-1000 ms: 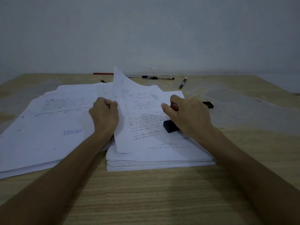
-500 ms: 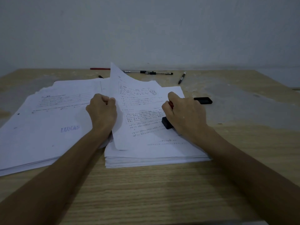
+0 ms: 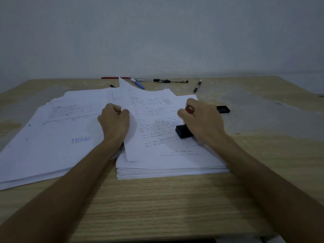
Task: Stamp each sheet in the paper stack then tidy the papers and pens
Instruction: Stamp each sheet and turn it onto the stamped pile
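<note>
My right hand (image 3: 201, 120) grips a stamp (image 3: 183, 131) with a black base and a red top, its base down on the printed top sheet (image 3: 154, 123) of the right paper stack (image 3: 171, 169). My left hand (image 3: 114, 121) pinches that sheet's left edge, which curls upward. To the left lies a spread pile of sheets (image 3: 43, 146); the top one bears a blue LUNAS stamp mark (image 3: 81, 139).
Several pens lie along the far edge of the wooden table (image 3: 157, 207): a red pen (image 3: 112, 78), a blue-capped pen (image 3: 138, 83), a black pen (image 3: 170, 81) and a dark marker (image 3: 197, 85). A black ink pad (image 3: 223, 109) sits right of my right hand. A grey wall rises behind.
The sheet's raised left edge has sunk a little, uncovering the blue-capped pen behind it. Both hands and the stamp stay about where they were.
</note>
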